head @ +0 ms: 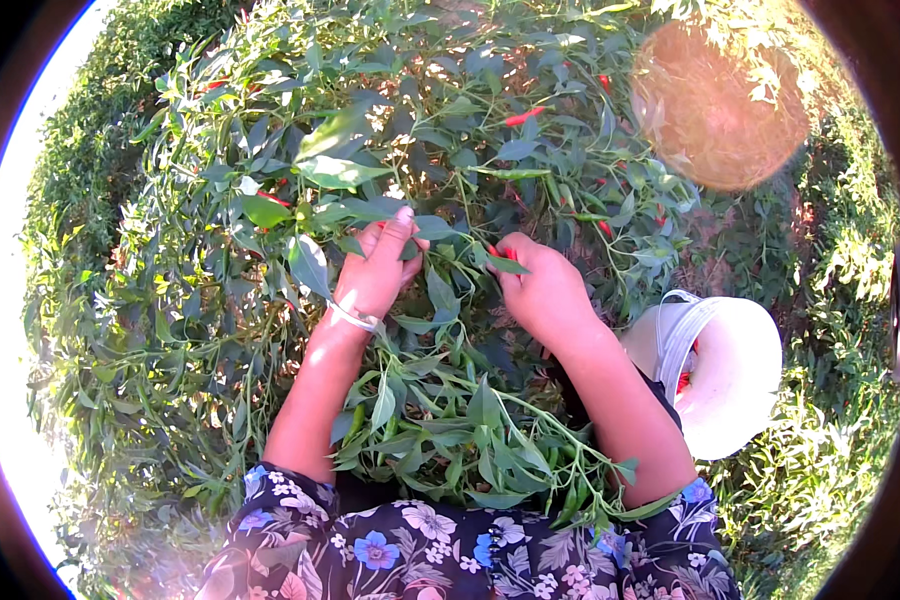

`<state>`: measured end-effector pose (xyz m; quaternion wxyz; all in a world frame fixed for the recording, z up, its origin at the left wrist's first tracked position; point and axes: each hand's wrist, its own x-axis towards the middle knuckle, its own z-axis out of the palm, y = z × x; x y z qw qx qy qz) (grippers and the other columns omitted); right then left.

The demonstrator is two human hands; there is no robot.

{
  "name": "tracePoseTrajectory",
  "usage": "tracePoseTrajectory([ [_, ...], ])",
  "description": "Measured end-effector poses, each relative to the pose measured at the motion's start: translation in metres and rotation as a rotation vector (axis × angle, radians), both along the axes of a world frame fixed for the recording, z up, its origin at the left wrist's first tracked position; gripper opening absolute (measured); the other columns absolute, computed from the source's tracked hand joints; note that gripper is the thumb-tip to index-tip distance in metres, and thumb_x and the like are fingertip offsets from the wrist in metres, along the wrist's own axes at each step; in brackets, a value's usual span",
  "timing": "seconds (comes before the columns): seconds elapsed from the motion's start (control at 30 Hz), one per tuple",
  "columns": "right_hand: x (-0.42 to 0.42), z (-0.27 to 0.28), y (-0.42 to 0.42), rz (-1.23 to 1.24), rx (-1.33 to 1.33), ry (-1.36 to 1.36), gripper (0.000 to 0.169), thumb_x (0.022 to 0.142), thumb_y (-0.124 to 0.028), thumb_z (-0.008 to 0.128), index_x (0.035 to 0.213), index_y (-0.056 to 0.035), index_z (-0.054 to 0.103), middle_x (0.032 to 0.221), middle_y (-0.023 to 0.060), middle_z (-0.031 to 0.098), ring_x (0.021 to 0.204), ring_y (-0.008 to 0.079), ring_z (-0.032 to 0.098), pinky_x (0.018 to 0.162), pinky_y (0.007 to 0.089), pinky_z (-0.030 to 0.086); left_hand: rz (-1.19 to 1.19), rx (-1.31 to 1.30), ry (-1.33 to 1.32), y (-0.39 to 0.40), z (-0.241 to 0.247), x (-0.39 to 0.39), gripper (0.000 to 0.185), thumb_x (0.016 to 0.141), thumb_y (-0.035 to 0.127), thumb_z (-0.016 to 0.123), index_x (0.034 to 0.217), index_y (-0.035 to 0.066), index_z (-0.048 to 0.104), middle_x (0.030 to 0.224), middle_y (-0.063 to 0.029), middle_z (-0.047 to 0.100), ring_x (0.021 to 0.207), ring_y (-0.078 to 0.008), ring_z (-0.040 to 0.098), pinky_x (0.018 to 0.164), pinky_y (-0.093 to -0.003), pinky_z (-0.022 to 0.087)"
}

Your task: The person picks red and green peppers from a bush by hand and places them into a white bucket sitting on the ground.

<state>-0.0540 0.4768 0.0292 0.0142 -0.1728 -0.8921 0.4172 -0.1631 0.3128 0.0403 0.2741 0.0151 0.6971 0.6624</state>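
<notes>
Both of my hands are among leafy chili pepper plants. My left hand (379,262), with a pale bangle (352,318) at the wrist, pinches a bit of red, likely a chili, between thumb and fingers beside green leaves. To its right, my right hand (536,281) is curled around red chili peppers (504,253), which show at its fingertips beside a leaf. Farther out, a red chili (525,117) and a long green chili (516,173) hang on the plant. A leafy branch (495,427) with green chilies lies across the front of my floral top.
A white bucket (739,375) with a pale rim and some red chilies inside stands right of my right forearm. Dense pepper plants (195,300) spread to the left and ahead. More sunlit foliage (817,465) grows beyond the bucket. Glare covers the upper right.
</notes>
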Motion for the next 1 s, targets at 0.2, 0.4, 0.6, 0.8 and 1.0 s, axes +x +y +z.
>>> tracePoseTrajectory([
  [0.2, -0.002, 0.006, -0.002, 0.168, -0.155, 0.179, 0.014, 0.090, -0.015, 0.057, 0.093, -0.0017, 0.056, 0.075, 0.0184, 0.063, 0.072, 0.0374, 0.063, 0.067, 0.0444, 0.048, -0.335, -0.266, 0.631, -0.015, 0.007, 0.013, 0.033, 0.102, 0.028, 0.044, 0.086, 0.003, 0.060, 0.071, -0.0021, 0.053, 0.060, -0.0068, 0.046, 0.056, -0.0229, 0.037],
  [0.4, 0.001, 0.035, 0.002, 0.255, -0.735, -0.014, 0.016, 0.095, -0.018, 0.056, 0.090, -0.0019, 0.057, 0.068, 0.0043, 0.056, 0.062, 0.0107, 0.049, 0.060, 0.0270, 0.042, -0.419, 0.112, 0.251, -0.012, 0.018, 0.032, 0.034, 0.103, 0.030, 0.044, 0.085, 0.005, 0.058, 0.069, 0.0039, 0.048, 0.058, -0.0035, 0.039, 0.053, -0.0199, 0.032],
  [0.6, 0.007, 0.059, -0.002, 0.211, -0.841, 0.141, 0.015, 0.095, -0.016, 0.057, 0.097, -0.0014, 0.058, 0.071, 0.0007, 0.054, 0.062, 0.0067, 0.050, 0.059, 0.0228, 0.040, -0.387, 0.177, -0.012, -0.013, 0.015, 0.008, 0.032, 0.102, 0.033, 0.047, 0.095, 0.004, 0.060, 0.074, 0.0026, 0.051, 0.063, -0.0045, 0.045, 0.056, -0.0204, 0.039],
  [0.8, 0.015, 0.081, -0.026, 0.267, -1.013, 0.050, 0.011, 0.096, -0.010, 0.053, 0.101, -0.0018, 0.059, 0.073, 0.0007, 0.058, 0.060, 0.0056, 0.051, 0.052, 0.0203, 0.037, -0.272, 0.191, 0.010, -0.010, 0.022, 0.015, 0.036, 0.101, 0.035, 0.048, 0.107, 0.003, 0.063, 0.072, 0.0042, 0.050, 0.062, -0.0041, 0.044, 0.057, -0.0191, 0.038],
  [1.0, 0.004, 0.035, -0.016, -0.132, -1.740, -0.054, 0.024, 0.099, -0.027, 0.047, 0.099, -0.0051, 0.058, 0.077, 0.0089, 0.060, 0.047, 0.0124, 0.045, 0.041, 0.0233, 0.032, -0.004, 0.060, 0.911, 0.000, 0.034, 0.030, 0.024, 0.099, 0.021, 0.050, 0.090, 0.002, 0.063, 0.067, -0.0021, 0.058, 0.056, -0.0125, 0.051, 0.057, -0.0263, 0.044],
])
